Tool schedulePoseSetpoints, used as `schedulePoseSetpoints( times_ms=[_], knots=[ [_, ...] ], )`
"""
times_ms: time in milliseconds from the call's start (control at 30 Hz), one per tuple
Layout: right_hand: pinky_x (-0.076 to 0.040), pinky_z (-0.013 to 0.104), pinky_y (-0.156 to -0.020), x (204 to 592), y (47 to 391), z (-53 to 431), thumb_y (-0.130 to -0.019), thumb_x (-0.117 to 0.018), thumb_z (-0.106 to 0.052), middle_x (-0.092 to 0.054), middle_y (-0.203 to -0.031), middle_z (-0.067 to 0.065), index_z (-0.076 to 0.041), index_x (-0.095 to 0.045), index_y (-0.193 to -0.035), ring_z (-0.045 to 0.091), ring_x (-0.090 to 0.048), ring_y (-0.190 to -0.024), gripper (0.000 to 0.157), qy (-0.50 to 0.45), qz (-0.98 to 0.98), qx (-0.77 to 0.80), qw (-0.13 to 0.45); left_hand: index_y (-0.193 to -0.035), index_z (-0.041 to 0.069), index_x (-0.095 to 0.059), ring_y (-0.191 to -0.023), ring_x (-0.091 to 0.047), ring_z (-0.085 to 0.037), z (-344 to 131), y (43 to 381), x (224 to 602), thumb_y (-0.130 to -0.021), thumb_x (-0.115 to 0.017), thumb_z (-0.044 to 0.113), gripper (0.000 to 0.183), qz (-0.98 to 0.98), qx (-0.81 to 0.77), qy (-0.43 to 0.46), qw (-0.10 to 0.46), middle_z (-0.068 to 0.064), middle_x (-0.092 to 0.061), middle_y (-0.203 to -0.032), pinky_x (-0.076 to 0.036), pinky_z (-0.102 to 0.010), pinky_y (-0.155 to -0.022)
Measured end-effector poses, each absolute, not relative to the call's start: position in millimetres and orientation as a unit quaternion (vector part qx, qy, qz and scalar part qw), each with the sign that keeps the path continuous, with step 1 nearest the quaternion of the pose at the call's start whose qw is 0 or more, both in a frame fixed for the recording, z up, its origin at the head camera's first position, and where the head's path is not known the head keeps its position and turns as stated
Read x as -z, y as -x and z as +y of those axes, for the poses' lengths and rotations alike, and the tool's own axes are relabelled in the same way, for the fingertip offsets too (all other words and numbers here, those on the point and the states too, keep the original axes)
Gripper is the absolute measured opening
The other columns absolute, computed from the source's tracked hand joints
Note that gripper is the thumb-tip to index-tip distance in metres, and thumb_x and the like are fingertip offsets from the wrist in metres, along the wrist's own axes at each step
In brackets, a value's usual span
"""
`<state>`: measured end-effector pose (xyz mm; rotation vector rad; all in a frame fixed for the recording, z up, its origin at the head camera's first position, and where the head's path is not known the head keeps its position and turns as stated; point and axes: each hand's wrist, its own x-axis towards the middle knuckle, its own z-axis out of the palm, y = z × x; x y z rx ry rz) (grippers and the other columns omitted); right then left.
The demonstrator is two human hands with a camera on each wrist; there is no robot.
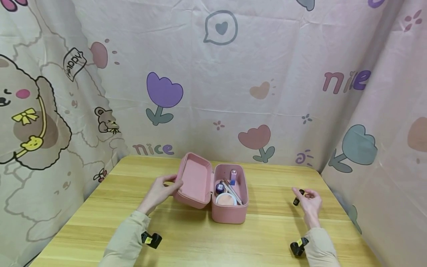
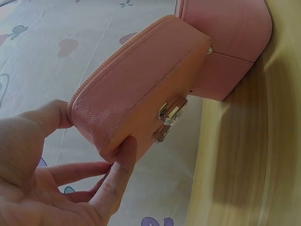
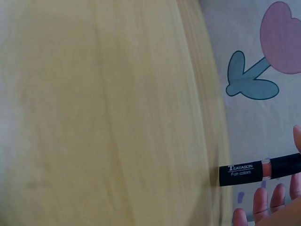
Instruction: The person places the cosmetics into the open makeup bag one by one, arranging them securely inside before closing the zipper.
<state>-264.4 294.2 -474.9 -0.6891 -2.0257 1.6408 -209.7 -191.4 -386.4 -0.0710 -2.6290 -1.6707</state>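
A pink makeup case [image 1: 230,214] stands on the table with its lid [image 1: 195,180] swung out to the left. My left hand [image 1: 161,193] grips the lid's outer corner, with fingers on both faces in the left wrist view. Inside the case lie a round powder compact [image 1: 225,199], a dark blue jar [image 1: 219,188], slim brushes [image 1: 234,192] and a small lilac-and-blue tube [image 1: 233,178]. Off to the right, my right hand [image 1: 311,204] holds a black lipstick tube [image 3: 241,173] above the table. Pale lettering and a pinkish band show on the tube.
The wooden table [image 1: 273,241] reaches back to a patterned curtain [image 1: 213,74], which also hangs at both sides. Each wrist wears a small black camera. A metal clasp [image 2: 171,115] hangs from the lid's outer face.
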Motion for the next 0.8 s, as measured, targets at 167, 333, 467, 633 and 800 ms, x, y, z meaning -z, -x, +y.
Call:
schedulePoseSetpoints(
  times_ms=[167,333,467,633,800],
  knots=[
    [-0.034,0.023,-0.044,509.2,284.8,311.5,-0.058,-0.077,-0.051,-0.044,-0.078,-0.010,-0.024,-0.054,-0.083,0.004,-0.040,-0.066,0.044,0.258,-0.727,-0.585,0.252,-0.126,0.004,-0.049,-0.080,-0.059,-0.014,-191.4,210.0,386.6,-0.081,-0.062,0.037,0.057,-0.846,0.533,0.021,0.013,-0.012,-0.056,-0.111,-0.052,-0.029,-0.070],
    [-0.035,0.014,-0.048,522.4,293.7,318.8,-0.057,-0.076,-0.053,-0.046,-0.078,-0.010,-0.023,-0.055,-0.084,0.005,-0.043,-0.065,0.046,0.256,-0.725,-0.581,0.267,-0.126,0.004,-0.048,-0.080,-0.059,-0.014,-191.6,210.0,386.6,-0.082,-0.062,0.036,0.056,-0.847,0.532,0.020,0.012,-0.012,-0.057,-0.110,-0.052,-0.029,-0.069],
    [-0.038,0.016,-0.048,515.6,289.3,316.3,-0.058,-0.078,-0.048,-0.049,-0.076,-0.011,-0.022,-0.057,-0.082,0.003,-0.047,-0.062,0.041,0.246,-0.717,-0.591,0.275,-0.126,0.004,-0.049,-0.080,-0.059,-0.014,-191.4,210.2,386.3,-0.082,-0.061,0.037,0.056,-0.849,0.527,0.020,0.013,-0.012,-0.057,-0.111,-0.051,-0.029,-0.069],
    [-0.039,0.019,-0.043,512.1,286.8,313.8,-0.058,-0.080,-0.042,-0.051,-0.072,-0.013,-0.022,-0.059,-0.079,0.000,-0.049,-0.057,0.036,0.239,-0.704,-0.599,0.299,-0.126,0.005,-0.049,-0.081,-0.059,-0.014,-191.2,210.4,386.4,-0.082,-0.061,0.037,0.056,-0.851,0.525,0.018,0.012,-0.012,-0.057,-0.111,-0.051,-0.031,-0.070],
    [-0.038,0.019,-0.041,512.1,288.4,315.1,-0.059,-0.079,-0.044,-0.052,-0.075,-0.015,-0.023,-0.060,-0.082,-0.002,-0.050,-0.059,0.036,0.247,-0.712,-0.586,0.299,-0.127,0.005,-0.048,-0.080,-0.059,-0.014,-191.3,210.7,386.6,-0.081,-0.061,0.038,0.058,-0.852,0.523,0.017,0.012,-0.011,-0.057,-0.111,-0.051,-0.032,-0.070]
  ],
)
